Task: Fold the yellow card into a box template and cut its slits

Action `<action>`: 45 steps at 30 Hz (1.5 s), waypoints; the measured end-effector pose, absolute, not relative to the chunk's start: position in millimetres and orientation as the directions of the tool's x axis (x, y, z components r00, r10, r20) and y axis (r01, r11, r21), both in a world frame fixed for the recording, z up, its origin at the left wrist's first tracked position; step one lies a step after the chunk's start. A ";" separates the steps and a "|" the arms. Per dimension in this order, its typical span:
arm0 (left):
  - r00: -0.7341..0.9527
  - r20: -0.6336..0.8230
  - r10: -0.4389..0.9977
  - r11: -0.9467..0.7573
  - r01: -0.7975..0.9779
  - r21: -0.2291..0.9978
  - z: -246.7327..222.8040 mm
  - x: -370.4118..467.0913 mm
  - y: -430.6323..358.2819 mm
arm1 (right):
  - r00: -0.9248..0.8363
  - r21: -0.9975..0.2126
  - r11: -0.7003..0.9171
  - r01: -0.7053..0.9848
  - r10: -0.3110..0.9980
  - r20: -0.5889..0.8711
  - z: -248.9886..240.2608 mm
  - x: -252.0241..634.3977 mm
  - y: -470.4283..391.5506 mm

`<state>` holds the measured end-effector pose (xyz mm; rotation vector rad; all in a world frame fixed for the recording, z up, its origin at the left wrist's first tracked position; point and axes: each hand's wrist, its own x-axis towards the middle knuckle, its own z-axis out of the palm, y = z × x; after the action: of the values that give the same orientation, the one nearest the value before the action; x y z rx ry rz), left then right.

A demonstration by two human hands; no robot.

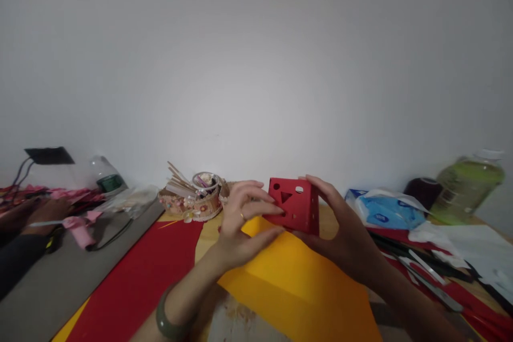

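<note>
A small red box (287, 207) with cut-out shapes in its front, among them a round hole and a triangle, is held up between my hands. My right hand (340, 224) grips its right side, fingers at the top and thumb at the bottom edge. On the left, my left hand (244, 219) has its fingertips on the box's front face and its thumb at the lower edge. A ring and a green bangle are on that arm. Under the box lies a yellow sheet (308, 288), and a red sheet (140, 278) is left of it.
Decorated small containers (200, 197) with sticks stand by the wall. At right are a tissue pack (385, 211), scissors (433, 280) and a bottle of yellow-green liquid (467, 187). At left, another person's hand (46, 214) is near a pink glue gun (80, 230).
</note>
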<state>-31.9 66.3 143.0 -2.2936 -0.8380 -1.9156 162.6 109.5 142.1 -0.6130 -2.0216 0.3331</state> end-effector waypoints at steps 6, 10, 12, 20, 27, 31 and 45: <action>0.310 0.913 0.264 -0.756 0.655 -0.004 157.9 -20.8 51.2 | -0.445 -0.336 0.877 0.344 0.467 0.764 140.4 162.6 108.6; 0.336 0.905 0.261 -0.726 0.686 -0.045 155.6 -22.7 53.8 | -0.438 -0.305 0.876 0.374 0.457 0.774 138.9 162.3 108.7; 0.339 0.905 0.256 -0.715 0.697 -0.059 154.8 -24.1 54.7 | -0.436 -0.300 0.874 0.381 0.457 0.775 138.8 162.1 109.2; 0.356 0.896 0.266 -0.704 0.706 -0.072 152.7 -27.3 55.0 | -0.434 -0.273 0.879 0.391 0.438 0.787 139.4 160.6 109.7; 0.423 0.885 0.195 -0.594 0.769 -0.236 148.6 -26.3 52.8 | -0.408 -0.177 0.871 0.458 0.383 0.828 139.9 157.6 104.2; 0.474 0.862 0.182 -0.576 0.762 -0.297 146.5 -24.1 51.2 | -0.392 -0.108 0.852 0.513 0.344 0.853 142.2 157.1 99.2; 0.493 0.856 0.156 -0.579 0.747 -0.325 150.2 -22.0 51.8 | -0.415 -0.028 0.821 0.570 0.318 0.852 143.3 153.9 96.6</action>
<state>-22.0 51.8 150.2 -2.0300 -0.7409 -1.0668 153.9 96.6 143.3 -0.6546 -2.0352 -0.3285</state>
